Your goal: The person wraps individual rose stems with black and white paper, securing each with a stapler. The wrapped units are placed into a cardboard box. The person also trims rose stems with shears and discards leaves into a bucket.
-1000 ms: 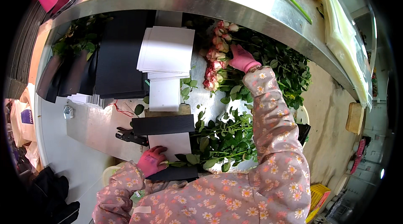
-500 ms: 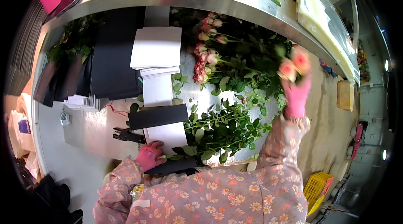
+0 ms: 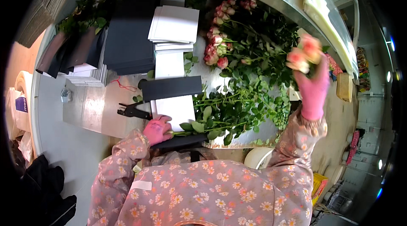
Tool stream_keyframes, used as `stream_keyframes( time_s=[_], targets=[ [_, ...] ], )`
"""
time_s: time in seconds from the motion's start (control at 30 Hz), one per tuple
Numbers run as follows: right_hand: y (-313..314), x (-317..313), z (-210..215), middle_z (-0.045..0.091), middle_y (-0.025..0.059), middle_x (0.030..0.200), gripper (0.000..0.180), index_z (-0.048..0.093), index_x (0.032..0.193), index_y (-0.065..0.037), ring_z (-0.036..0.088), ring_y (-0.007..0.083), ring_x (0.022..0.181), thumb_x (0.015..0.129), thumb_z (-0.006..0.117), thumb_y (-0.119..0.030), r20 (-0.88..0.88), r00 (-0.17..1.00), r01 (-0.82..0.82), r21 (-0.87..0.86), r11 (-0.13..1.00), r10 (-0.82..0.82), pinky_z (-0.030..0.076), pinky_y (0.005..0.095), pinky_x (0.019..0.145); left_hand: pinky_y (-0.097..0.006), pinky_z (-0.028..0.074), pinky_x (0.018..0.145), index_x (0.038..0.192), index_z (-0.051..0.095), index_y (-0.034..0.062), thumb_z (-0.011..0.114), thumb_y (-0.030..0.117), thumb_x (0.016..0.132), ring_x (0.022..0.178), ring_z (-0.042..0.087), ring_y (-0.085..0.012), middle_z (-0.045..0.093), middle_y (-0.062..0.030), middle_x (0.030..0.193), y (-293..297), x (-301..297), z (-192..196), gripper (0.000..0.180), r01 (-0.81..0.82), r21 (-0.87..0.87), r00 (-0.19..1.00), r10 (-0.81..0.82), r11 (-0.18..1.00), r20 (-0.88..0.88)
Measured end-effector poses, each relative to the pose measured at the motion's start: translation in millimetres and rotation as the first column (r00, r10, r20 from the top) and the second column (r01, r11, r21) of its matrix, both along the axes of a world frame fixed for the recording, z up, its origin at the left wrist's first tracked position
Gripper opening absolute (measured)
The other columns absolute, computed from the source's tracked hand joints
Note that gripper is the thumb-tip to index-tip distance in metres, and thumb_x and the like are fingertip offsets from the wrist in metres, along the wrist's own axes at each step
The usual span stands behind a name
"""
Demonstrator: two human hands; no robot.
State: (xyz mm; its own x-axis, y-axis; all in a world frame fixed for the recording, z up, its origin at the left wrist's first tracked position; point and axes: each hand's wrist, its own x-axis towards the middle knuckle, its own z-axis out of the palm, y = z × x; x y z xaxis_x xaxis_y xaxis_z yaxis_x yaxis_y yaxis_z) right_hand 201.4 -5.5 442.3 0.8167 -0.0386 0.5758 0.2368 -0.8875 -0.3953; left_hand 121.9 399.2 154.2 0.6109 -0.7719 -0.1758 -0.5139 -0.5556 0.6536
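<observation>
1. Pink spray roses (image 3: 303, 53) raised in my right hand (image 3: 313, 92), closed on them, blooms up, above the table's right edge.
2. Left hand (image 3: 157, 129) pins leafy green stems (image 3: 224, 113) running left-right.
3. White paper sheet (image 3: 174, 110) underneath; open room to the right.

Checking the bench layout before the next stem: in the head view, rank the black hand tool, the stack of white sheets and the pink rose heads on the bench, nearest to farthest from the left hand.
From the left hand:
1. Black hand tool, just left of the hand.
2. Pink rose heads, up and to the right on the bench.
3. Stack of white sheets, straight up toward the bench's far edge.
</observation>
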Motion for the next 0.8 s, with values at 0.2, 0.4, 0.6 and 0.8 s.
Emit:
stream_keyframes(
  time_s=[0.2,0.4,0.6,0.8],
  targets=[
    [-3.5,10.4,-82.0,0.060,0.0190,0.090,0.032,0.054,0.098,-0.003,0.058,0.0410,0.087,0.074,0.072,-0.014,-0.319,0.935,0.077,-0.250,0.965,-0.157,0.049,0.0409,0.076,-0.044,0.045,0.093,0.090,0.065,0.0026,0.066,0.028,0.076,0.113,0.051,-0.0353,0.056,-0.0189,0.121,1.9,-5.1,-3.0,0.030,0.002,-0.034,1.000,-0.001,0.999,0.019],
    [-6.4,9.4,-47.1,0.064,0.0156,0.099,0.036,0.056,0.103,-0.006,0.064,0.0308,0.092,0.073,0.075,-0.015,-0.256,0.963,0.061,-0.089,0.994,-0.082,0.050,0.0379,0.080,-0.042,0.045,0.094,0.088,0.065,0.0042,0.066,0.028,0.076,0.114,0.050,-0.0324,0.055,-0.0149,0.124,4.4,-9.2,-16.5,0.027,-0.042,-0.031,0.999,0.043,0.999,0.032],
    [-40.9,6.1,-24.8,0.064,0.0204,0.086,0.027,0.054,0.098,-0.004,0.062,0.0390,0.082,0.080,0.070,-0.013,-0.231,0.965,0.071,-0.231,0.970,-0.126,0.049,0.0397,0.071,-0.041,0.045,0.093,0.089,0.064,0.0029,0.066,0.027,0.075,0.113,0.051,-0.0318,0.055,-0.0149,0.123,2.0,-4.7,-12.2,0.028,-0.013,-0.038,1.000,0.014,0.999,0.016],
    [-76.4,28.6,-75.6,0.063,0.0243,0.103,0.027,0.053,0.098,-0.003,0.060,0.0420,0.088,0.089,0.059,-0.027,-0.287,0.894,0.186,-0.463,0.867,-0.345,0.051,0.0429,0.076,-0.043,0.045,0.091,0.085,0.063,0.0031,0.066,0.030,0.075,0.111,0.052,-0.0340,0.055,-0.0153,0.123,6.7,-5.2,-19.3,0.029,-0.016,-0.073,0.999,0.019,0.997,0.039]
  ],
)
